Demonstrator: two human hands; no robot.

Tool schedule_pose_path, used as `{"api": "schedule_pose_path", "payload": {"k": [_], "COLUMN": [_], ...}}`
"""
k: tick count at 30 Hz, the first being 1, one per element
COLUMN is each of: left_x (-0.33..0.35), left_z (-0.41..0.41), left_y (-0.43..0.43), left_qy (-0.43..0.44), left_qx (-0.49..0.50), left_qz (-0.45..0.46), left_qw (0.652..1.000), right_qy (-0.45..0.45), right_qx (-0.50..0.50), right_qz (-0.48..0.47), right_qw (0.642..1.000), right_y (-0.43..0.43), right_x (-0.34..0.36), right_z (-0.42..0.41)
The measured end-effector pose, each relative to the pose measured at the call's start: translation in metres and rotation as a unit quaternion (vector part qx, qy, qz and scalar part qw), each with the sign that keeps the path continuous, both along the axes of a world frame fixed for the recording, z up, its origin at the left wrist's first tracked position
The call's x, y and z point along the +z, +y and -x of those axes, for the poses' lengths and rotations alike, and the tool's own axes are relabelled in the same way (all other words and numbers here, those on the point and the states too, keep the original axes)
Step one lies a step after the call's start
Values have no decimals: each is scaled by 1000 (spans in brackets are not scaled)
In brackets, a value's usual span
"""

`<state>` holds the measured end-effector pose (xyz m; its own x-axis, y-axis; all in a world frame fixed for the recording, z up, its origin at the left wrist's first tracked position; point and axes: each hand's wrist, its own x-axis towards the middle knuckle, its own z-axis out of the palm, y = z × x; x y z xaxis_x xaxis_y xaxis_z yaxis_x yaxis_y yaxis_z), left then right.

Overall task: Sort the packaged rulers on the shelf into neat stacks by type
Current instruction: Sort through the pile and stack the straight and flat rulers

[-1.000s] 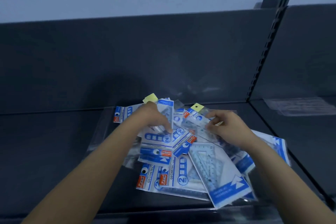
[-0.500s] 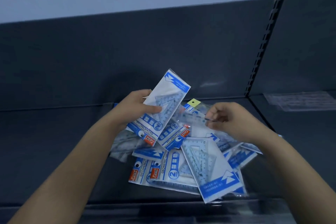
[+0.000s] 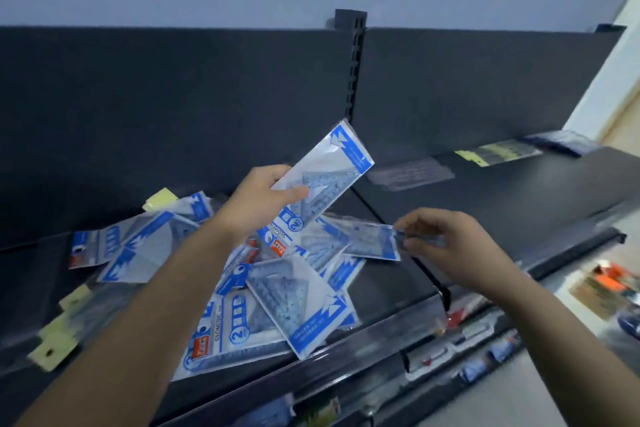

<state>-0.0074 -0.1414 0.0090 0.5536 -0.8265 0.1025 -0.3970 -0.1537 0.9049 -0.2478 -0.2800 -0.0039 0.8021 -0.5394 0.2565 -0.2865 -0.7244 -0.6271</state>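
Observation:
A loose pile of blue-and-white packaged rulers point(image 3: 287, 302) lies on the dark shelf point(image 3: 391, 274). My left hand point(image 3: 259, 204) holds one set-square packet point(image 3: 329, 177) lifted above the pile, tilted up to the right. My right hand point(image 3: 440, 239) pinches the end of a clear packaged ruler point(image 3: 370, 239) at the pile's right edge, just above the shelf. Further packets with yellow hang tabs point(image 3: 59, 329) lie at the left of the pile.
On the right shelf section lie a clear ruler packet point(image 3: 412, 174), a yellow-tabbed dark packet point(image 3: 498, 152) and a blue packet point(image 3: 561, 146). A slotted upright point(image 3: 353, 73) divides the sections. Lower shelves with goods point(image 3: 485, 357) sit below the front edge.
The camera has swung right. My left hand has raised its packet higher. My right hand has drawn a clear ruler packet rightward out of the pile.

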Motion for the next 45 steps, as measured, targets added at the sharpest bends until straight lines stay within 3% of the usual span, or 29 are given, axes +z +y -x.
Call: {"api": "schedule_pose_path", "payload": {"k": [8,12,17,21,29,40,45], "left_x": [5,-5,-18,-17,-10,-19,-21], "left_z": [51,69,94,104,86,41,41], "left_y": [-71,-109,-154,-177,-195,-233,-249], "left_qy": [-6,-55,-112,-106,-125,-138,-121], "left_qx": [0,16,88,188,228,166,137], "left_qz": [-5,-31,-46,-33,-39,-56,-80], "left_qw": [1000,998,989,976,965,975,980], "right_qy": [19,56,42,20,84,46,39], "right_qx": [-22,3,72,95,129,159,177], "right_qz": [50,92,56,6,18,9,53], "right_qw": [998,994,995,995,988,986,982], "right_y": [-56,-109,-178,-227,-293,-325,-333], "right_x": [1,-12,-23,-31,-38,-70,-79], "right_z": [63,78,83,73,-4,-65,-72]}}
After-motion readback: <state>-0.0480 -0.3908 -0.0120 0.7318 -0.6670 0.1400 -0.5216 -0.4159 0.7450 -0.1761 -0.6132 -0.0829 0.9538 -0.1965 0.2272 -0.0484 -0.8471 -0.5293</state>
